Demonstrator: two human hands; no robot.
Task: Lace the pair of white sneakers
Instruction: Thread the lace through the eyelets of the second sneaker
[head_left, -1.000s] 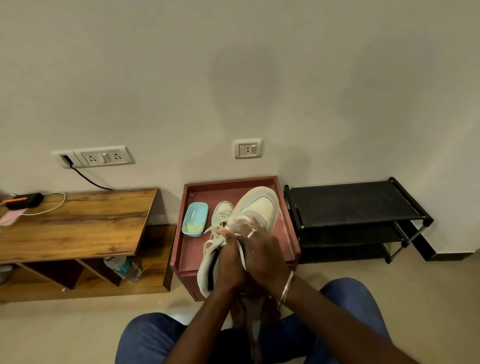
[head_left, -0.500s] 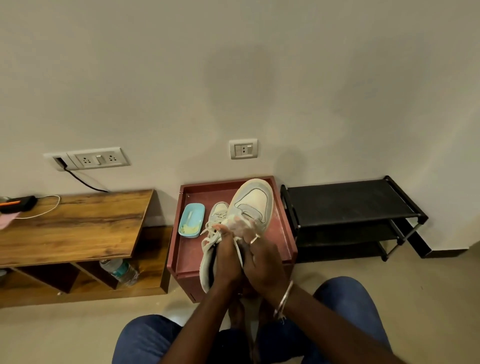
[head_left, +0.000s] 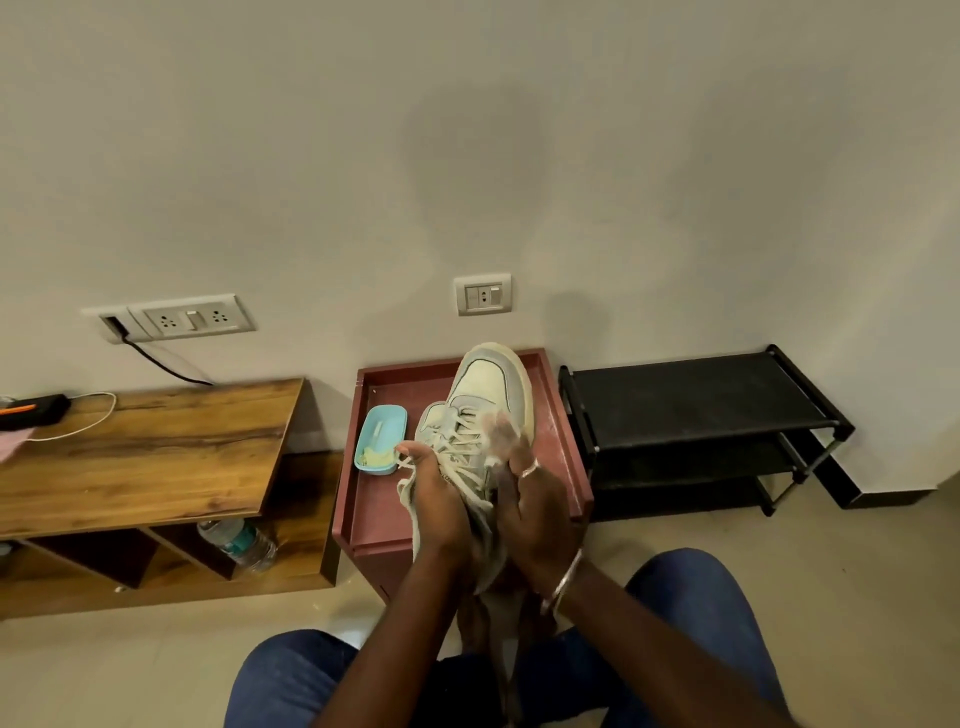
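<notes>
I hold one white sneaker (head_left: 488, 389) upright over my lap, its toe pointing away toward the wall. My left hand (head_left: 436, 504) wraps the sneaker's left side, and its fingertips pinch a loop of the white shoelace (head_left: 408, 467). Against the right side lies my right hand (head_left: 537, 504), a ring on one finger. Its fingers reach up over the laced part and are blurred, so its grip is unclear. Behind the held shoe, the toe of the second sneaker (head_left: 428, 418) lies on the red tray (head_left: 363, 519), mostly hidden.
A light blue dish (head_left: 379, 441) sits on the red tray's left side. A wooden table (head_left: 156, 447) stands left, with a water bottle (head_left: 239, 540) on its lower shelf. A black shoe rack (head_left: 691, 405) stands right. My knees in blue jeans fill the bottom.
The held sneaker has tipped higher, toe nearer the wall. My right fingers slid up along the laces. My left hand keeps hold of the lace loop.
</notes>
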